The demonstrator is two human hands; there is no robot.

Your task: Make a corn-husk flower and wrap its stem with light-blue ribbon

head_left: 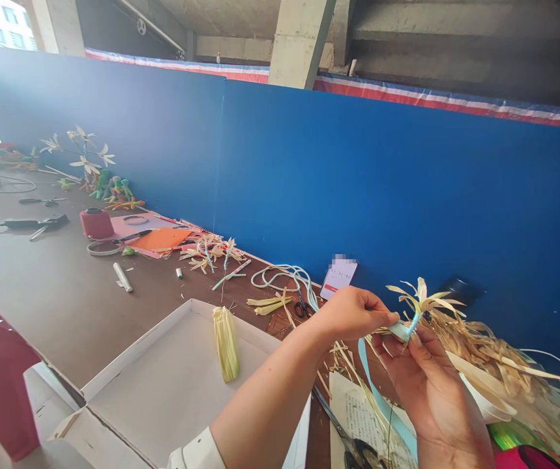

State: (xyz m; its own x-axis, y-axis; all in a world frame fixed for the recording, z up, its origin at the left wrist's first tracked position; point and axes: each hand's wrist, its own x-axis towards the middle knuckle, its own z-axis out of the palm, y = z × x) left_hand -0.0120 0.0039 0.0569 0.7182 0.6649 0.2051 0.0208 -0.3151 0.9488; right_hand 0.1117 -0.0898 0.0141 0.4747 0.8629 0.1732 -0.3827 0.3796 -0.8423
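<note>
Just one view here, head cam, worn up top, looking forward and kinda down over counter (162, 286). Faces blue panel (280, 169) across far side. Forearms pretty close, counter's left end way farther off. Frame sits tilted.

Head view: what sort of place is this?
Probably a handicraft workspace in a bare concrete building. Signs: a raw concrete pillar, a long brown table strewn with craft scraps, and a held pale dried-leaf flower with a blue-wrapped stem.
</note>
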